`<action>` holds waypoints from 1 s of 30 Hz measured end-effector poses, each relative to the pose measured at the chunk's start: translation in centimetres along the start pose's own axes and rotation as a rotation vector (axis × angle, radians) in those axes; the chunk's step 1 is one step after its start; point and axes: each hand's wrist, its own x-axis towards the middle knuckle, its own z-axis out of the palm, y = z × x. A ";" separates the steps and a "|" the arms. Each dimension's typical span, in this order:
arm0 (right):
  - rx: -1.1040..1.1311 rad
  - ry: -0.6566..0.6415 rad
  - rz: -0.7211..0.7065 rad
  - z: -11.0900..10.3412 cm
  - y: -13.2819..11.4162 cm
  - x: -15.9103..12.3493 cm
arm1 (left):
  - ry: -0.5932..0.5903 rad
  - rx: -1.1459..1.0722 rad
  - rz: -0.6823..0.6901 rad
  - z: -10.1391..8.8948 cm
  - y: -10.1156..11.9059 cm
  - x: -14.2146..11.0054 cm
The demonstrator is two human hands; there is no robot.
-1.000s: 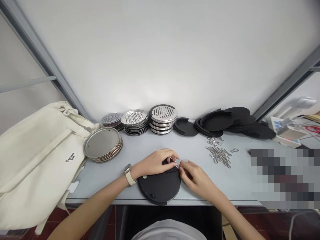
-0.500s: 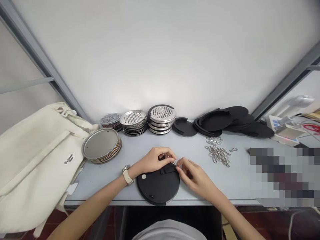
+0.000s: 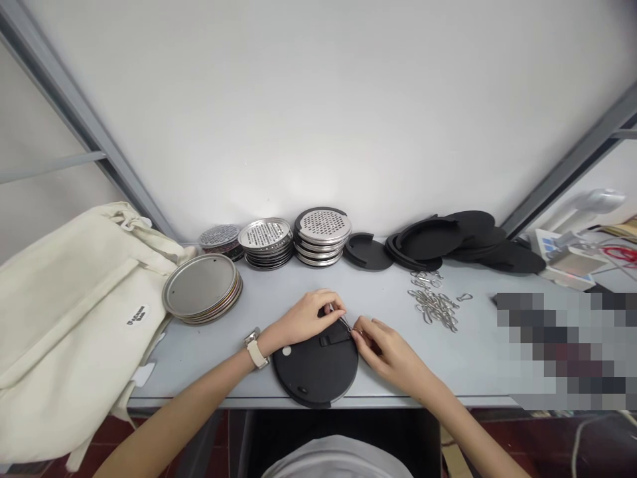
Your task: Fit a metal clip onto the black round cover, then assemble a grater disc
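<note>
My left hand (image 3: 307,320) reaches over the far part of a black round disc (image 3: 316,372), which lies flat at the near edge of the grey surface (image 3: 388,292), right in front of me. The fingers of this hand are bent, thumb and forefinger drawn together at one end of a small metal wire clip (image 3: 345,322). My right hand (image 3: 382,348) comes in from the other side, its thumb and forefinger pinched nearly closed on the clip's other end, by the disc's right rim. The clip slants between my fingertips above a short black strap (image 3: 336,337) on the disc; whether it passes through the strap I cannot tell. A pale round spot (image 3: 286,350) shows on the disc beside my left wrist, which wears a watch (image 3: 256,348) with a light band. Beyond my right hand lies a loose pile of wire clips (image 3: 434,309), with a single clip (image 3: 464,297) just right of it. Along the wall stand three stacks of perforated metal grater discs (image 3: 325,226), and to their right a black round base (image 3: 371,254) and a heap of overlapping black discs (image 3: 430,240). A stack of flat metal plates (image 3: 200,285) sits in front of the leftmost graters, touching or near a cream cloth bag (image 3: 84,312). At the far right are a white power strip (image 3: 572,269) and some red cable (image 3: 620,253).
</note>
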 end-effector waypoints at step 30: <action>0.037 0.034 0.041 0.1 0.2 0.0 | -0.050 0.041 0.086 -0.2 0.6 -0.4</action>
